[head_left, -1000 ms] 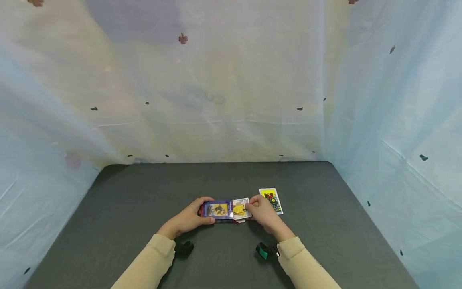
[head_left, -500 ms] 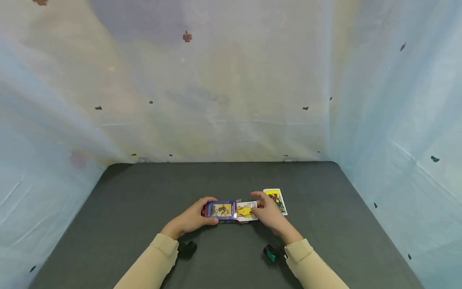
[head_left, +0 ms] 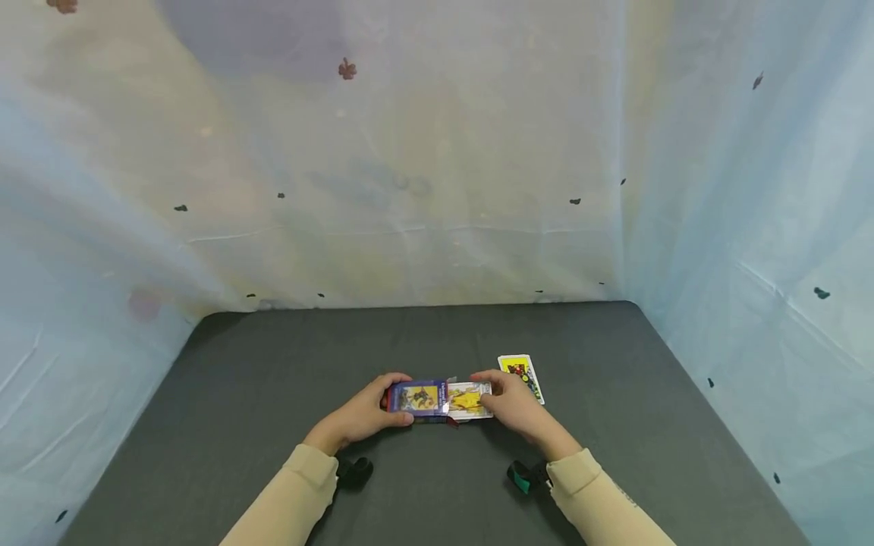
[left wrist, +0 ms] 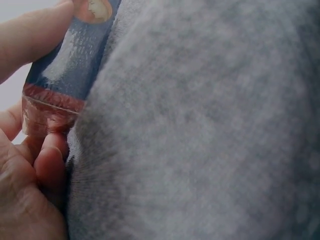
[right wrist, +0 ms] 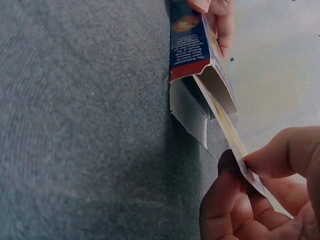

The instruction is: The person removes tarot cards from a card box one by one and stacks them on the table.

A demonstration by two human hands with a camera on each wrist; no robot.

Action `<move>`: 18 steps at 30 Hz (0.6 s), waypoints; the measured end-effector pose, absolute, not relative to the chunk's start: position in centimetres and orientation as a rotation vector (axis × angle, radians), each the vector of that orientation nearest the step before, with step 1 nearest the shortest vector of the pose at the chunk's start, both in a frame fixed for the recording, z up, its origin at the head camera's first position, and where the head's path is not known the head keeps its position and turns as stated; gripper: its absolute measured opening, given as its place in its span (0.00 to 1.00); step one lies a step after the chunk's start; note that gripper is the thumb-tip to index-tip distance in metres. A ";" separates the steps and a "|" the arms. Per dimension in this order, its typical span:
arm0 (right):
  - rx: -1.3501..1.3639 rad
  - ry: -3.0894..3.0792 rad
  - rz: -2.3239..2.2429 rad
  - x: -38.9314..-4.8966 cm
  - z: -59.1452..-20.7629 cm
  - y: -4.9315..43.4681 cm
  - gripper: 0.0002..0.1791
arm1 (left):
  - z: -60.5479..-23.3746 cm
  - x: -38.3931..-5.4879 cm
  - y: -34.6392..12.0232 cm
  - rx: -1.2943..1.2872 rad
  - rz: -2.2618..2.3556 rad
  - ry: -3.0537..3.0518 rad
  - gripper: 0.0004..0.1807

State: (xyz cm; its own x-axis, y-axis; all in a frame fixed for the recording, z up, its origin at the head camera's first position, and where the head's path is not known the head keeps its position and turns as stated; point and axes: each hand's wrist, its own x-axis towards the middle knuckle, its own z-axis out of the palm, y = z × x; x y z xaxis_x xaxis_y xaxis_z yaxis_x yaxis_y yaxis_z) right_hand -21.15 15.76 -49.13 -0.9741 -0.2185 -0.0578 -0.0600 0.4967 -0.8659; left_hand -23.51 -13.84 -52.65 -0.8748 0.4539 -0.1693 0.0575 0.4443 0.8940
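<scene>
Nearest you, your cream sleeves (head_left: 290, 493) run off the bottom edge, a dark strap (head_left: 522, 479) showing at each wrist. Your left hand (head_left: 360, 415) grips the box (head_left: 418, 397) by its closed end, thumb along the near side; the left wrist view cuts off most of the box. Your right hand (head_left: 522, 412) pinches the outer end of the card (head_left: 466, 402) between thumb and fingers. The card sits partly in the box, sticking out of the mouth on your right; its inner end is hidden. In the right wrist view a pale flap (right wrist: 189, 110) hangs open at the mouth, and the inside is too dark for you to tell what else it holds. Just beyond your right hand, a yellow card (head_left: 520, 371) lies face up on the grey bench (head_left: 437, 341), its near part covered by the hand. Behind rises a pale sheet (head_left: 423, 152), blurry in places
</scene>
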 end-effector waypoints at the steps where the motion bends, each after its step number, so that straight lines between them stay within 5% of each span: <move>1: -0.245 2.574 -1.479 -21.1 -49.1 15.9 0.20 | -52.7 -23.5 -13.7 0.432 1.415 2.313 0.41; 18: -0.214 2.586 -1.486 -21.0 -49.4 16.7 0.15 | -52.8 -23.6 -13.7 0.422 1.438 2.304 0.39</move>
